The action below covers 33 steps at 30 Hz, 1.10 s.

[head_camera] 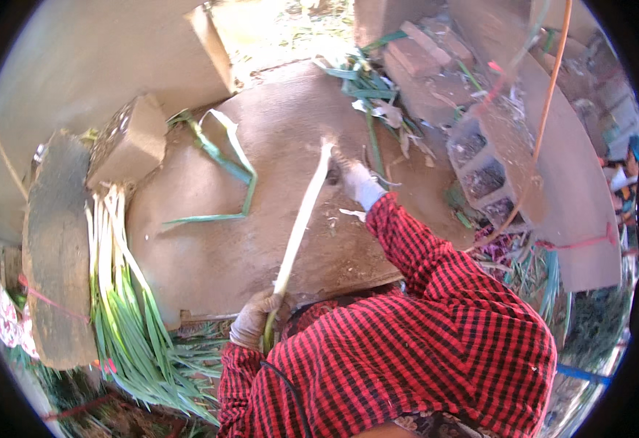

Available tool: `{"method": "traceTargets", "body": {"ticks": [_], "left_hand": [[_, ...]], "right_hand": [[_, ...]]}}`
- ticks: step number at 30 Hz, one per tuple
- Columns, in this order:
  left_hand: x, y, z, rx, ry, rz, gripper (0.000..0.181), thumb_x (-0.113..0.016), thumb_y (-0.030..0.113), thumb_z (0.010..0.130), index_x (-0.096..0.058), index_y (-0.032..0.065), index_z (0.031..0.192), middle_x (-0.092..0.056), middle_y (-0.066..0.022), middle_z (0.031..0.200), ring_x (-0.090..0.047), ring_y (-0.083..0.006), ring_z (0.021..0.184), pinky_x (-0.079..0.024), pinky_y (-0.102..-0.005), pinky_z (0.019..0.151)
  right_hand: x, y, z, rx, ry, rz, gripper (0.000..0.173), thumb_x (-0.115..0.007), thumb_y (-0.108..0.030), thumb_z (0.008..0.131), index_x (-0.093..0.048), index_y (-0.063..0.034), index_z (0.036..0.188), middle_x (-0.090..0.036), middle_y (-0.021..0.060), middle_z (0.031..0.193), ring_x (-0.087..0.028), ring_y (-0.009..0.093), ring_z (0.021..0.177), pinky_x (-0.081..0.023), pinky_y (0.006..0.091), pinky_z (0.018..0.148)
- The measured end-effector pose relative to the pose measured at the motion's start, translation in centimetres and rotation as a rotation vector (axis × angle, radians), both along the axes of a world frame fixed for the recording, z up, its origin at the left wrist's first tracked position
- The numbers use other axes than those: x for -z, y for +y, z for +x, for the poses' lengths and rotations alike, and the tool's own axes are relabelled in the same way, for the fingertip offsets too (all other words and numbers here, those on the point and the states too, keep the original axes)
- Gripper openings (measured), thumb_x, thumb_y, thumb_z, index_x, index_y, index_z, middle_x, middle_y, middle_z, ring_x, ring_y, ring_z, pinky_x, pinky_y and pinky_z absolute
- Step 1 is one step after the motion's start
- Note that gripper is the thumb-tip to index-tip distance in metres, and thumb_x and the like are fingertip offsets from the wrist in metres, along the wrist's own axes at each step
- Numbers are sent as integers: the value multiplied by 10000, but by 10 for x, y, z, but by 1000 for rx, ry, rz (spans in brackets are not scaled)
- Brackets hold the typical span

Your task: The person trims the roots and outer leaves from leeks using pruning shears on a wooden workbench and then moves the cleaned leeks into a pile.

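Note:
My left hand (254, 322), in a pale work glove, grips the lower stalk of a long green onion (302, 230) close to my body. Its white shaft slants up and away from me over a brown board (204, 263), with the root end farthest off. My right hand (359, 183), gloved too, is beside that root end. The fingers there are blurred and dirt-coloured, so whether they pinch the roots is unclear. On the left lies a bundle of green onions (120, 274), white ends away from me and leaves hanging over the board's near edge.
A block (133, 145) stands beyond the bundle, next to a wooden plank (59, 246). Stripped leaves (248, 180) lie on the board, with a leaf pile (371, 90) at the back. Bricks (423, 49), a hollow block (489, 164) and an orange cord (552, 82) occupy the right.

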State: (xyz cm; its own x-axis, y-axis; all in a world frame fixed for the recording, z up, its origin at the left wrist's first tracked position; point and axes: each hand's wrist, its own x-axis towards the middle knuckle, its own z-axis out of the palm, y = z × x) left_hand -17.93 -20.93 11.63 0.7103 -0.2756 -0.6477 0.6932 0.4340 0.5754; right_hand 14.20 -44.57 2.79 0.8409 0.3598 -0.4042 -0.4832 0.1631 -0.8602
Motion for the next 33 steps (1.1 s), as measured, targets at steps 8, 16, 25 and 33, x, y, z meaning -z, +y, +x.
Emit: {"method": "traceTargets", "body": {"ticks": [8, 16, 25, 33], "left_hand": [[-31, 13, -64, -67, 56, 18, 571, -725, 499, 882, -623, -26, 1083, -648, -51, 886, -591, -141, 754, -470, -252, 672], [-206, 147, -153, -455, 357, 793, 230, -659, 213, 859, -665, 18, 981, -570, 3, 718, -513, -90, 603, -397, -243, 525], [-245, 413, -99, -242, 335, 1615, 309, -619, 151, 911, -650, 4, 1182, -639, -71, 777, -590, -183, 662, -496, -340, 632], [-42, 357, 13, 154, -465, 2014, 646, -728, 62, 828, -489, -26, 1422, -542, -202, 1420, -481, -348, 1345, -346, -442, 1172]], "right_hand": [[22, 6, 42, 227, 214, 300, 174, -675, -216, 962, -658, -89, 844, -618, 10, 670, -502, 100, 505, -352, 271, 425], [56, 175, 2, -286, -612, -910, 798, -758, -364, 876, -389, 38, 1458, -511, 236, 1410, -524, 380, 1258, -518, 409, 970], [84, 244, 81, -481, -1002, -942, 174, -630, -104, 842, -686, -31, 989, -688, 251, 913, -662, 471, 826, -518, 545, 750], [-122, 52, 238, 113, -969, -1131, 421, -706, -273, 816, -637, -38, 1159, -656, 231, 1078, -665, 424, 915, -518, 499, 846]]}}
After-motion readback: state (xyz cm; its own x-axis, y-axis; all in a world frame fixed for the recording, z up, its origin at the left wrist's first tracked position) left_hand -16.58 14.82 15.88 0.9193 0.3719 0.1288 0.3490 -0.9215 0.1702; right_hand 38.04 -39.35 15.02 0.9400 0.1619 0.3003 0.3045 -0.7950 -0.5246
